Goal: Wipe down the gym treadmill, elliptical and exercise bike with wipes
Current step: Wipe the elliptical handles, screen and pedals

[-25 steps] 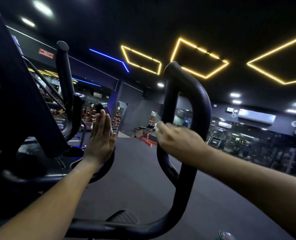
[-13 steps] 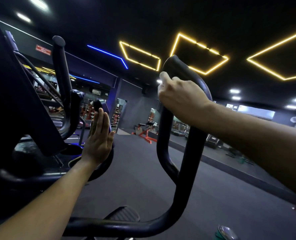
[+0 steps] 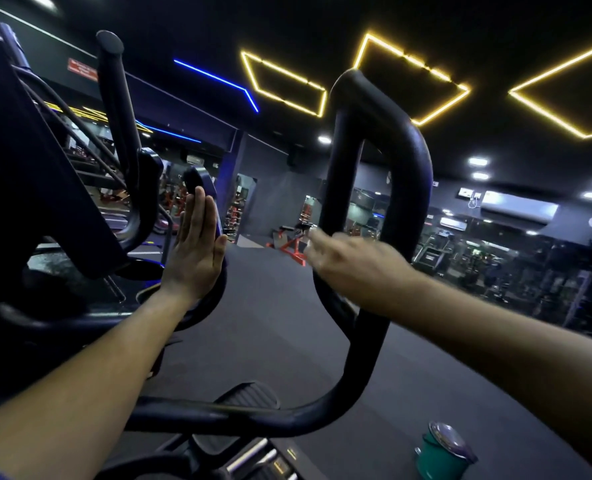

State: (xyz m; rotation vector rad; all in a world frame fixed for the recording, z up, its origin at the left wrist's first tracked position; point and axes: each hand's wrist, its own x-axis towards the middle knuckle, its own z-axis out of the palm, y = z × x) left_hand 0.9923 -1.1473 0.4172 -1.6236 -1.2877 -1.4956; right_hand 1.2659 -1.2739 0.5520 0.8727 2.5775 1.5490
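On the left, the elliptical's console [image 3: 28, 174] and its straight upright handle [image 3: 116, 98] are standing dark and close. The left hand [image 3: 192, 258] is pressing flat against a small inner grip [image 3: 201, 181], its fingers [image 3: 197, 216] straight and together, holding nothing. Right of it, the looped handlebar [image 3: 401, 174] is rising from the frame, and the right hand [image 3: 353, 265] is wrapping round the loop's inner bar, blurred with motion; a pale scrap at its fingertips may be the wipe [image 3: 311, 233], though I cannot tell for certain. Low on the right, a green tub with a lid [image 3: 443, 452] is sitting on the floor. Judging by this, the elliptical is being wiped now; no treadmill or exercise bike is being handled, so those likely remain.
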